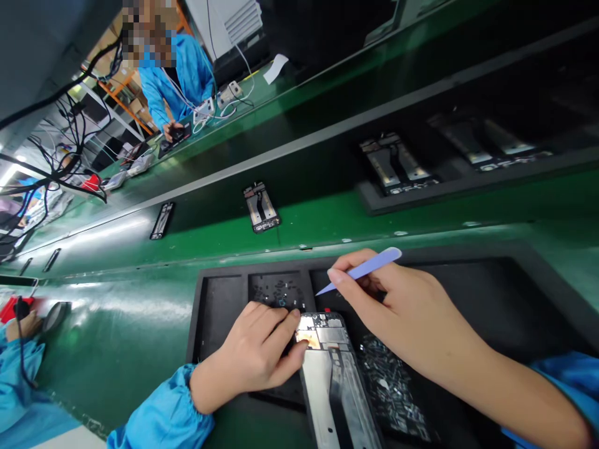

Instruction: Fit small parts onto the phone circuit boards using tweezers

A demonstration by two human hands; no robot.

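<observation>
An opened phone frame (334,380) lies on a black foam tray (219,312) in front of me, its top end with a gold part facing away. My left hand (259,355) rests on the tray with fingers pressed against the frame's upper left corner. My right hand (397,305) hovers above the tray and pinches a pale lilac plastic spudger (365,268), tip pointing down-left toward a compartment of small black parts (278,290).
A second compartment of tiny parts (393,386) lies right of the frame. More phone frames (261,207) ride the green conveyor (140,349); another tray (397,165) holds two. A person in blue works at the far left; another sleeve and hand (21,324) sit nearby.
</observation>
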